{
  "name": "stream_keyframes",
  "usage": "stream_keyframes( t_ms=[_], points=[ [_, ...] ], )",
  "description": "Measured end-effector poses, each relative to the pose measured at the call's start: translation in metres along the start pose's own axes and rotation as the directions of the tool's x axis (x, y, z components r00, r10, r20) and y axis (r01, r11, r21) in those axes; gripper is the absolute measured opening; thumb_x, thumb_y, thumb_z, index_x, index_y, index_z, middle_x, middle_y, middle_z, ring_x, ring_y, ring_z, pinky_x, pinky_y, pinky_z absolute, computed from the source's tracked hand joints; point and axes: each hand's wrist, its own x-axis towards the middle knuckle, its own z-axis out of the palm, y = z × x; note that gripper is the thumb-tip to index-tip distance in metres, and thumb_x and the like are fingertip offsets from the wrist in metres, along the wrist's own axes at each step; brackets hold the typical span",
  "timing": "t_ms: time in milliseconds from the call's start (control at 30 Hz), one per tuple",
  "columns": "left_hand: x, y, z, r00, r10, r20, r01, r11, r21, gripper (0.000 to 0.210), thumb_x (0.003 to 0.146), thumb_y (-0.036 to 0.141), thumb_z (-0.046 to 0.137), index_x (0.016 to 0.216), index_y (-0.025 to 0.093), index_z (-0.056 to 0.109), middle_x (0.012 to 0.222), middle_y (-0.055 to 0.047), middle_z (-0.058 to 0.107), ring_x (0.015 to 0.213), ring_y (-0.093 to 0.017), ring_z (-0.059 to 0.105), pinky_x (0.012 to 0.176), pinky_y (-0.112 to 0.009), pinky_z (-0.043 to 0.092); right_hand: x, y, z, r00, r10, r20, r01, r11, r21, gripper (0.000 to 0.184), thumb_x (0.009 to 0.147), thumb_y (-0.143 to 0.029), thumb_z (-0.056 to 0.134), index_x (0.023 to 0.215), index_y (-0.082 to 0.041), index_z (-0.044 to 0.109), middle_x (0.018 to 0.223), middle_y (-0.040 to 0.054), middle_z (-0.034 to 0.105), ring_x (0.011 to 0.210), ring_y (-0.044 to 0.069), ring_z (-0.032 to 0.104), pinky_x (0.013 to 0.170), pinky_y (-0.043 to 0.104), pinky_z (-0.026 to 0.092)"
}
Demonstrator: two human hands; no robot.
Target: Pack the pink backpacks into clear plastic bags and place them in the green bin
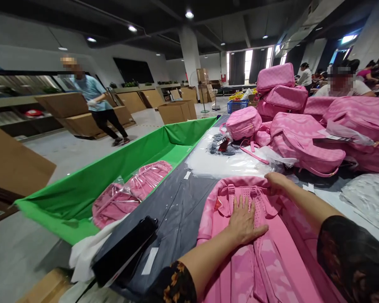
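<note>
Backpack point(252, 261), pink in colour, lies on the near part of the counter point(177, 210), with its straps point(270, 269) facing up. The left hand point(243, 221) is laid flat on its upper back panel, the fingers spread and grasping nothing. The right hand point(275, 183) is bent over the top edge of the same backpack, at the right corner, and it grasps this edge between thumb and fingers.

Just beyond the top edge there is a white plastic sheet point(205, 162), spread flat on the counter. A small bag point(244, 123), also pink, rests past it. To the right of this one, a pile of pink bags point(306, 143) is heaped up, and some clear plastic lies among them. Nearer, at the right side, is a crumpled plastic bundle point(369, 198).

On the left of the backpack, the dark cover of the counter carries a white label point(150, 261) and a black object point(126, 248), which I cannot identify. Along the left side of the counter extends a green bin point(82, 189); in it are pink bags in clear wrapping point(132, 189). Farther away, a person in a blue shirt point(93, 90) is near cardboard boxes point(72, 107), and a blue crate point(236, 106) is behind the counter.
</note>
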Motion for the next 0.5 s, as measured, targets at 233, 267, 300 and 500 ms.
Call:
stream_keyframes(
  t_ms=[233,267,300,500],
  points=[
    [0.009,-0.007,-0.002,0.999,0.041,-0.033,-0.045,0.990,-0.134,0.087,0.086,0.084,0.048,0.160,0.040,0.037,0.175,-0.008,0.011,0.159,-0.046,-0.009,0.123,-0.072,-0.008,-0.024,-0.004,-0.013,0.990,-0.131,-0.061,0.126,0.989,-0.078,0.024,0.066,-0.022,0.080,0.089,-0.022,0.073,0.098,0.0120,0.078,0.099,0.030,0.074,0.081,0.033,0.051],
    [0.007,-0.008,-0.003,0.998,0.069,-0.011,-0.070,0.988,-0.141,0.087,0.086,0.085,0.046,0.160,0.040,0.037,0.175,-0.008,0.011,0.159,-0.045,-0.009,0.123,-0.072,-0.008,-0.030,-0.003,-0.013,0.984,-0.164,-0.071,0.158,0.984,-0.083,0.018,0.070,-0.024,0.078,0.086,-0.022,0.073,0.097,0.0127,0.078,0.098,0.030,0.074,0.082,0.034,0.051],
    [0.005,-0.009,-0.002,0.996,0.090,-0.004,-0.089,0.985,-0.150,0.087,0.086,0.086,0.045,0.160,0.040,0.036,0.175,-0.008,0.010,0.159,-0.045,-0.008,0.123,-0.071,-0.008,-0.034,-0.001,-0.011,0.980,-0.184,-0.083,0.177,0.981,-0.085,0.012,0.073,-0.026,0.077,0.084,-0.022,0.072,0.094,0.0130,0.078,0.095,0.030,0.075,0.081,0.035,0.051],
    [0.005,-0.011,0.002,0.997,0.077,-0.031,-0.080,0.988,-0.129,0.086,0.088,0.086,0.040,0.161,0.040,0.034,0.175,-0.007,0.016,0.160,-0.044,-0.004,0.123,-0.072,-0.007,-0.041,0.003,-0.006,0.983,-0.066,-0.170,0.054,0.996,-0.072,0.016,0.086,-0.038,0.067,0.083,-0.024,0.070,0.085,0.0169,0.076,0.076,0.034,0.074,0.058,0.036,0.047]
  ],
)
